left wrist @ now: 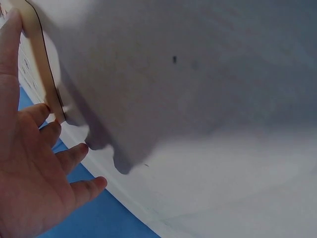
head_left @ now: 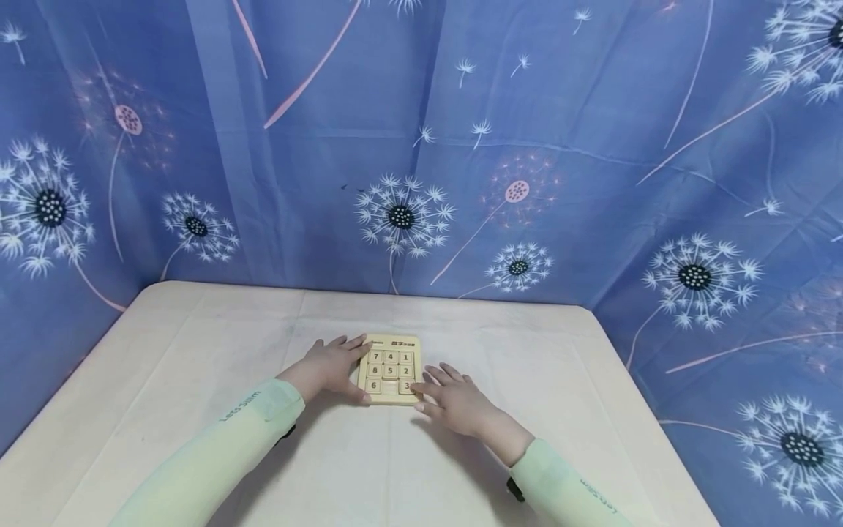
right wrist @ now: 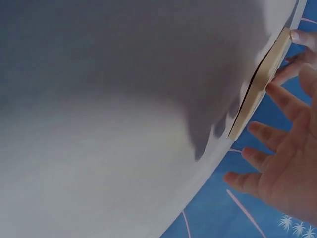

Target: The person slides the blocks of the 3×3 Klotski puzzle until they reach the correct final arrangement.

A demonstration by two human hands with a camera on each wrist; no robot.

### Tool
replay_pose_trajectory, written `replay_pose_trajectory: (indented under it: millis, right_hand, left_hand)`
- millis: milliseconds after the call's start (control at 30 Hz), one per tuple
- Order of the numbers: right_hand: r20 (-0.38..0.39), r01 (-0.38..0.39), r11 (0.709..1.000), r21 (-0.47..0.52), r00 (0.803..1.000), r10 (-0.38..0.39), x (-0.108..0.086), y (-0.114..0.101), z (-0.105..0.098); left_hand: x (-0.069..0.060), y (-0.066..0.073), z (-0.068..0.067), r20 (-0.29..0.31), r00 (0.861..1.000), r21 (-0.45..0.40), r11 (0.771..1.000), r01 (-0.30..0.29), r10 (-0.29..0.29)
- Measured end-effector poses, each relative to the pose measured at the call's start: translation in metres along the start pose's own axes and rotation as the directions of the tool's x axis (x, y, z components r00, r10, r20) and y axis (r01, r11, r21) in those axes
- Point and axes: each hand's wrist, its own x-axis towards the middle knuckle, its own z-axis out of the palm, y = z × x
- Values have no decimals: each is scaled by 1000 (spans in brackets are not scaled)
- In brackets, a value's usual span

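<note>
Blue curtains (head_left: 316,197) with dandelion print (head_left: 401,217) are surrounding a pale table (head_left: 388,461) on three sides. They are forming a kind of booth.

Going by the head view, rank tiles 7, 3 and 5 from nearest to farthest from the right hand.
1. Tile 3: bottom right of the board, by the right hand.
2. Tile 5: centre.
3. Tile 7: top left.

A pale, seemingly cloth-covered table (head_left: 388,461) bears a yellow number-tile puzzle (head_left: 390,371).
</note>
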Motion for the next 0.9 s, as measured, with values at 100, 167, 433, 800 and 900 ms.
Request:
replay_pose_trajectory:
  millis: [100, 167, 433, 800, 900]
  right_hand:
    - [-24, 22, 1000, 18, 999, -22, 3, -2, 1]
    - [-39, 48, 999, 17, 998, -47, 6, -6, 3]
    - [1, 70, 997, -35, 998, -70, 18, -26, 12]
    - [33, 44, 996, -83, 999, -41, 27, -34, 15]
    - [38, 42, 995, -95, 999, -38, 28, -34, 15]
  left_hand:
    - [-1, 1, -1, 0, 1000, 1, 1000, -4, 4]
    - [-1, 2, -1, 0, 1000, 5, 1000, -9, 9]
    - [-2, 2, 1, -10, 1000, 31, 999, -23, 23]
    - [-2, 2, 0, -4, 1000, 7, 1000, -15, 15]
    - [-2, 1, 0, -3, 1000, 0, 1000, -8, 8]
